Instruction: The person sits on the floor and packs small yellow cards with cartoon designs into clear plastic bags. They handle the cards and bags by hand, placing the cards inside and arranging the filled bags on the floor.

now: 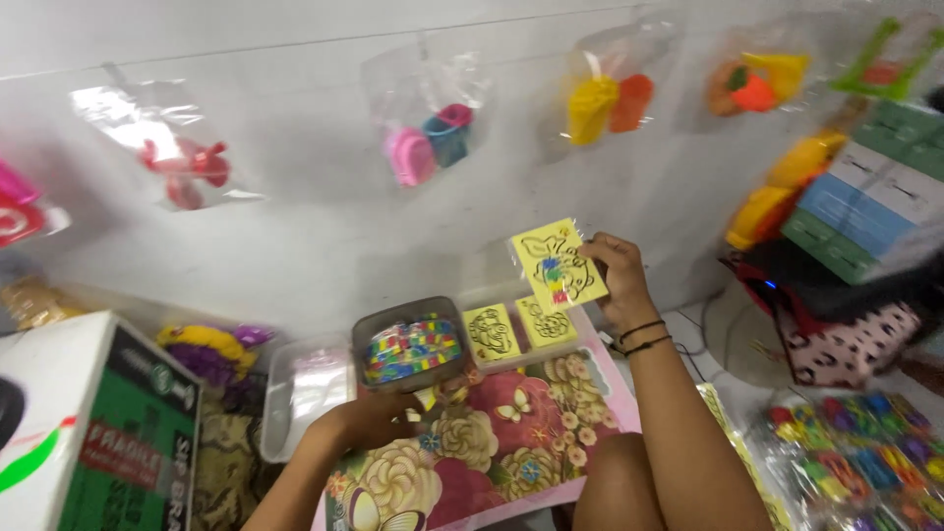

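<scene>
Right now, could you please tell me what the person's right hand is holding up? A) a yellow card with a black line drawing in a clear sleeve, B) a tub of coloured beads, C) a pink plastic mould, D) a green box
A: the right hand holds the yellow card up in front of the wall, while the left hand is down by the tub of coloured pieces.

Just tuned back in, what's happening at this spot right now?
A person sits on the floor facing a white wall. Their right hand holds up a yellow picture card in a clear sleeve, small coloured pieces showing on it. Their left hand rests by a grey tub of multicoloured pieces. Two more yellow cards lie beyond a floral mat. Bagged plastic toys hang on the wall.
</scene>
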